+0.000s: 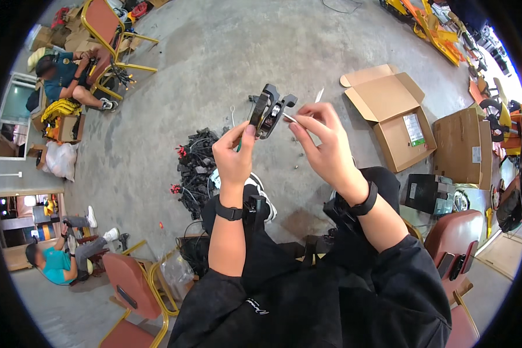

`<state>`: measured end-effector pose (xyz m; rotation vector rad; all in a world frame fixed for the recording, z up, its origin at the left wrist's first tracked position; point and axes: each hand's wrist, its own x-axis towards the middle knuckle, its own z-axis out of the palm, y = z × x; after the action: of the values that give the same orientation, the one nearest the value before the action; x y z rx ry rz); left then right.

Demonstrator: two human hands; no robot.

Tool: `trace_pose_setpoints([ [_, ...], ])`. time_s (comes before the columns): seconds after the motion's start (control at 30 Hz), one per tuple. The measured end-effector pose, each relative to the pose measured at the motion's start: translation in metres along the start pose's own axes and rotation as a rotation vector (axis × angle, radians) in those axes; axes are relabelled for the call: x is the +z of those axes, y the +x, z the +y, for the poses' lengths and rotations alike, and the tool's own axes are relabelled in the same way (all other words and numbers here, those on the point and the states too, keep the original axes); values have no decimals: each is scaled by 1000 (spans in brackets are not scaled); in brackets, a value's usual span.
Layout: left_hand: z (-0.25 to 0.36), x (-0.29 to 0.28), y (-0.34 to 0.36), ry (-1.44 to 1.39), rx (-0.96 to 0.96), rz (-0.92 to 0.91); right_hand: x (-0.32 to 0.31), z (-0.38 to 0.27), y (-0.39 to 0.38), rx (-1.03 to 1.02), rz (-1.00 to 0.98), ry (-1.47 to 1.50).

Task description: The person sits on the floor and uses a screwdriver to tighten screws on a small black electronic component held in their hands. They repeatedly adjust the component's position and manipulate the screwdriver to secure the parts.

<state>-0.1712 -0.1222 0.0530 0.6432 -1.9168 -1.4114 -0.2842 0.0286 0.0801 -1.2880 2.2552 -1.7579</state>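
Note:
My left hand [235,151] grips a black plastic bracket-like part [265,110] with a small shiny mechanism in it, held upright in front of me. Something small and green shows behind the thumb. My right hand [325,145] pinches a thin white strip or rod [290,118], one end of which reaches to the black part. A heap of black parts [197,165] with red pieces lies on the floor below my left hand.
An open cardboard box [370,97], a closed carton [459,142] and a black box [424,193] are at right. Seated people [64,78] [58,264] work at left among red chairs [132,278]. Yellow equipment [426,32] stands at the back right on the concrete floor [232,58].

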Motion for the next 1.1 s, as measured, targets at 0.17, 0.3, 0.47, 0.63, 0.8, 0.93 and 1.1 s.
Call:
trace_pose_setpoints([
  [0.17, -2, 1, 0, -38, 0, 5, 1, 3, 3, -23, 13, 84],
  [0.3, -1, 2, 0, -68, -9, 5, -3, 4, 5, 413, -304, 711],
  [0.47, -9, -2, 0, -41, 15, -11, -11, -1, 8, 770, -435, 1114],
  [0.63, -12, -4, 1, 41, 60, -1, -15, 9, 6, 906, -530, 1549],
  [0.8, -10, -3, -1, 8, 47, -8, -12, -6, 9, 828, -400, 1066],
  [0.93, -8, 0, 0, -13, 19, 4, -2, 3, 3, -42, -7, -7],
  [1.1, -4, 1, 0, -10, 2, 4, -2, 7, 2, 94, -98, 243],
])
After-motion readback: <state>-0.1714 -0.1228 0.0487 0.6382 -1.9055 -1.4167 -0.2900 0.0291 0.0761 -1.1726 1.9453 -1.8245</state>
